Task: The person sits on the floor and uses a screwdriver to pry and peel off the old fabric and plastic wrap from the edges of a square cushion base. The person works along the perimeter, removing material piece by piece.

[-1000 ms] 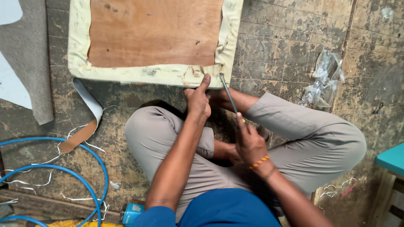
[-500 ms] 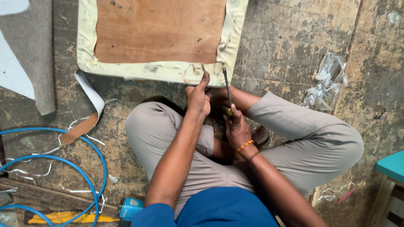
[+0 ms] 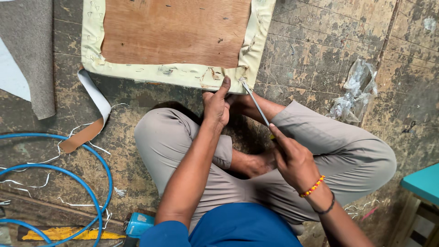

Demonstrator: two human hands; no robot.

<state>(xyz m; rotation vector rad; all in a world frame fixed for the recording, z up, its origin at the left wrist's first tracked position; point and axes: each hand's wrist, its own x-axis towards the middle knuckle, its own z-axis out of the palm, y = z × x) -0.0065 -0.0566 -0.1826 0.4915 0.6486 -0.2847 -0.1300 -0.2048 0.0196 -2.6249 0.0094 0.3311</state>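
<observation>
The left hand [image 3: 216, 106] is stretched forward from a bent elbow, its index finger pressed down on the near edge of the seat panel [image 3: 176, 39], close to that edge's right corner, while the remaining fingers are curled loosely together beneath it and grip nothing. The right hand [image 3: 292, 160] is held lower and nearer the body, above the crossed legs, with a beaded band and a dark band worn at the wrist; its fingers are clamped around the handle end of a thin metal tool [image 3: 255, 106]. The tool's long axis is set on a diagonal, running from the right hand up and to the left, and its tip is pointed at the panel's near right corner, where it meets the pale fabric [image 3: 91, 41] just beside the left index finger. The panel is laid flat on the worn floor [image 3: 320, 50] with its bare plywood back turned up and the pale fabric folded over its edges and stapled. No container is seen holding anything; a crumpled clear plastic bag [image 3: 354, 91] lies to the right, well apart from the hands. A blue hose [image 3: 98, 160] is curved across the floor at the left.
</observation>
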